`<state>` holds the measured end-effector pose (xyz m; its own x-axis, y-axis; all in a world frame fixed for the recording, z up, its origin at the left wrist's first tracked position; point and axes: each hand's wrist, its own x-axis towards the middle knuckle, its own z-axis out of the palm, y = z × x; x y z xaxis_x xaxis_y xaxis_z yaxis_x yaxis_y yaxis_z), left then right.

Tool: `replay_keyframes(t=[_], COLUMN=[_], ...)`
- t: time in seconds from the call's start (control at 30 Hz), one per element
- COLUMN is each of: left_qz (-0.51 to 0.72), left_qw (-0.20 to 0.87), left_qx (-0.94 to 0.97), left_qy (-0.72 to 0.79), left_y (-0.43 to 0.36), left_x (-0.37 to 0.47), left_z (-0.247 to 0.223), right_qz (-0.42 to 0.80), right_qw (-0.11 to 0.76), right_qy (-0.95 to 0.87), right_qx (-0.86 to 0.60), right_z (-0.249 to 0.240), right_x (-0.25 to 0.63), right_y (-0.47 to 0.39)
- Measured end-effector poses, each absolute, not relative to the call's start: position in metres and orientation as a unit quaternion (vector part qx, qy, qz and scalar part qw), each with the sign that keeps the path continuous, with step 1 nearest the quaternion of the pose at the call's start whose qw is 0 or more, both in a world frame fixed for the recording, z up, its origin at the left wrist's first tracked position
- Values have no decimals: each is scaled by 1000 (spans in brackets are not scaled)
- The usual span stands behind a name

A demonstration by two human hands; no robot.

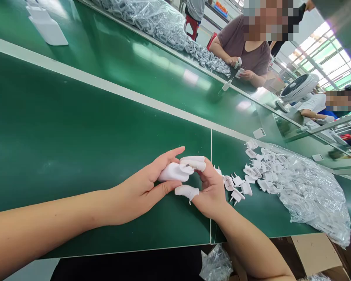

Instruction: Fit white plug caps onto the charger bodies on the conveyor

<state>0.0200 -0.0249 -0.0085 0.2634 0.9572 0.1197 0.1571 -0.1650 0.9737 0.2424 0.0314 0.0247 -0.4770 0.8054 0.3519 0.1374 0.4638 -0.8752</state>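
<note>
Near the middle of the green work surface, my left hand [144, 191] is closed around a smooth white plastic piece [173, 173], its thumb below and its index finger stretched out above. From the right, my right hand [209, 187] reaches the same piece, with white covers on its thumb and fingers. Its fingertips hold a small white part with a metal prong [187, 168] against the piece's right end. The covered fingers hide some of that part. Just right of my right hand, several loose white plug parts [236, 189] lie on the table.
A clear plastic bag [312, 195] of white parts lies at the right. Beyond the pale strip [105, 90], a white piece [48, 29] sits on the green belt. Across it, a person [242, 50] handles white parts beside a long pile [175, 37]. A fan [300, 88] stands at the upper right.
</note>
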Motion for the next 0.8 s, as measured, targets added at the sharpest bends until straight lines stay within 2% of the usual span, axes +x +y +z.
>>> replay_keyframes(t=[0.4, 0.57, 0.8], left_qz=[495, 487, 495], left_qw=[557, 625, 680], left_qx=[572, 474, 451], left_qy=[342, 384, 300], left_y=[-33, -28, -27], left_x=[31, 36, 30], left_z=[12, 20, 18], right_qz=[152, 61, 23], right_qw=[469, 472, 479], right_qy=[-827, -842, -836], right_qx=[-271, -254, -268], right_z=[29, 33, 35], right_x=[239, 236, 231], right_y=[12, 9, 8])
